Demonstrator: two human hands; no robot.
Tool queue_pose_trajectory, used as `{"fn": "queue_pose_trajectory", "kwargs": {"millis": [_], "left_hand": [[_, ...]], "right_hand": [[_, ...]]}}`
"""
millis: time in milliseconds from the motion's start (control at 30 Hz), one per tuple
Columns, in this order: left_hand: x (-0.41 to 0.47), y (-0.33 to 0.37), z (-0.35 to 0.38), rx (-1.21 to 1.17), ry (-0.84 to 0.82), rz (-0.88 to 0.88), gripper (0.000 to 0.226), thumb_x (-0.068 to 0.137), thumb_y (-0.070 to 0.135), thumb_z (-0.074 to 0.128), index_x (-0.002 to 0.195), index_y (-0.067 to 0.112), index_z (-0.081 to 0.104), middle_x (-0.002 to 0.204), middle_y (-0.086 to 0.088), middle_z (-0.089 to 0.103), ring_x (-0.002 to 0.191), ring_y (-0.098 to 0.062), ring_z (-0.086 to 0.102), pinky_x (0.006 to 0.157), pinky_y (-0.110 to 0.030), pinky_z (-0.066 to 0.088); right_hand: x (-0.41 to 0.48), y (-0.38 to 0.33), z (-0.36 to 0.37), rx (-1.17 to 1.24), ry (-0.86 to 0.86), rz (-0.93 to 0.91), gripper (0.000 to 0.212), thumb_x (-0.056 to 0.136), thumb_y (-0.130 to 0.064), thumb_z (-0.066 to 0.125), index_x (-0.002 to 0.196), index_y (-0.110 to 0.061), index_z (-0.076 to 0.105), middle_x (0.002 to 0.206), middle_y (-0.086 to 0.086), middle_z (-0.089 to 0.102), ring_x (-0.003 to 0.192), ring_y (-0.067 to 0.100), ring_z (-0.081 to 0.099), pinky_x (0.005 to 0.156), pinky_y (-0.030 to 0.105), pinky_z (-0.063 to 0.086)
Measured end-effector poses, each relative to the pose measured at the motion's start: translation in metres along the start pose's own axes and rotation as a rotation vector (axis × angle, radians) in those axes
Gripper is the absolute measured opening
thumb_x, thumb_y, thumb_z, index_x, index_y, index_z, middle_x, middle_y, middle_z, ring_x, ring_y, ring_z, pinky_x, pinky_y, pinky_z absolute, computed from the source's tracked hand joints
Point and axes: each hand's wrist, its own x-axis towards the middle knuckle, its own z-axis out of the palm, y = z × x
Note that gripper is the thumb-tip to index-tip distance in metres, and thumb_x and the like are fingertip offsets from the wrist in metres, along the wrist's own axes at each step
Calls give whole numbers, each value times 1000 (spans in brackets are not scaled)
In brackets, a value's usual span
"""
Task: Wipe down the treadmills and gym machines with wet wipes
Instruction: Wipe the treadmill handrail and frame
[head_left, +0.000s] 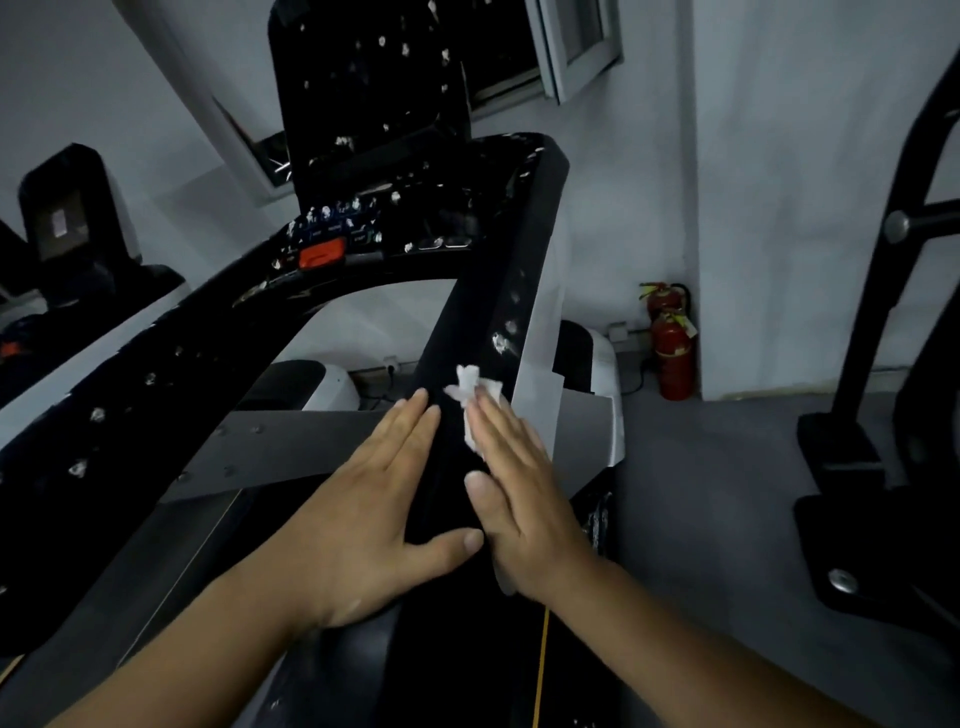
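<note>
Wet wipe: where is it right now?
Head view, centre: the wet wipe lies on the treadmill's right handrail, pressed under the fingertips of the flat right hand, with the left hand flat just to its left.

treadmill: black, grey side panel | wipe: white | stop button: orange-red | fire extinguishers: red

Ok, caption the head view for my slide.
Left hand rests flat on the treadmill handrail; right hand presses a white wipe onto it.

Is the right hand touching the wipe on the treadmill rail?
Touching. Head view: the right hand lies flat over the wipe, pressing it onto the rail.
</note>
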Motion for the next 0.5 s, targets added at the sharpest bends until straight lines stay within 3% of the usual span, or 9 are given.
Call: {"fn": "queue_pose_trajectory", "kwargs": {"millis": [133,267,433,500], "left_hand": [[-2,1,1,-34,1,11,121,59,106,17,154,40,-22,154,33,-37,140,15,-31,118,-18,-6],[5,-3,-1,-21,-20,20,124,58,107,17,155,39,-20,156,31,-34,140,16,-30,118,-18,-5],[19,-7,-7,-122,2,36,120,63,104,26,158,39,-11,159,33,-24,143,17,-21,123,-22,1],[23,-7,-7,-103,-24,29,121,62,103,26,157,39,-13,158,34,-26,142,18,-23,120,-18,-1]], "right_hand": [[-35,11,0,-45,-16,-139,60,108,-45,25,160,-15,22,170,-5,13,156,17,12,122,59,15],[8,4,-2,20,70,93,59,106,-50,22,159,-24,22,167,-13,15,154,5,9,124,55,12],[-21,11,7,34,52,-135,57,109,-42,24,158,-14,27,168,-2,21,155,17,17,121,61,19],[-5,21,1,46,71,-59,58,109,-47,24,158,-17,27,167,-4,22,155,14,16,121,61,20]]}}
